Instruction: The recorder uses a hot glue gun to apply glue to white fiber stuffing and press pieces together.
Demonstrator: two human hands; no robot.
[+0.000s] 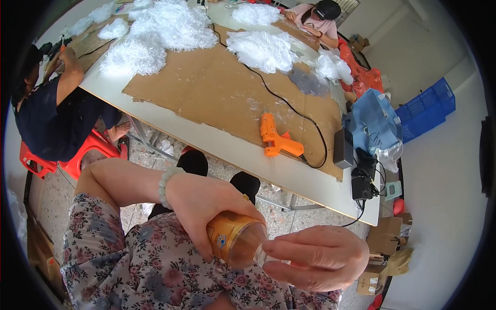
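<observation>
While the amber bottle [235, 240] lies tilted over your floral lap, your left hand [206, 206] wraps tightly round its body and your right hand [320, 256] closes over its neck end, below the table [217, 144] holding an orange glue gun [276, 140].

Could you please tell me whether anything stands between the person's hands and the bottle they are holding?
Nothing visible does. The left hand wraps directly around the orange-labelled body of the bottle, and the right hand closes over its neck end, hiding any cap. Both hands touch the bottle, above the floral-patterned lap.
</observation>
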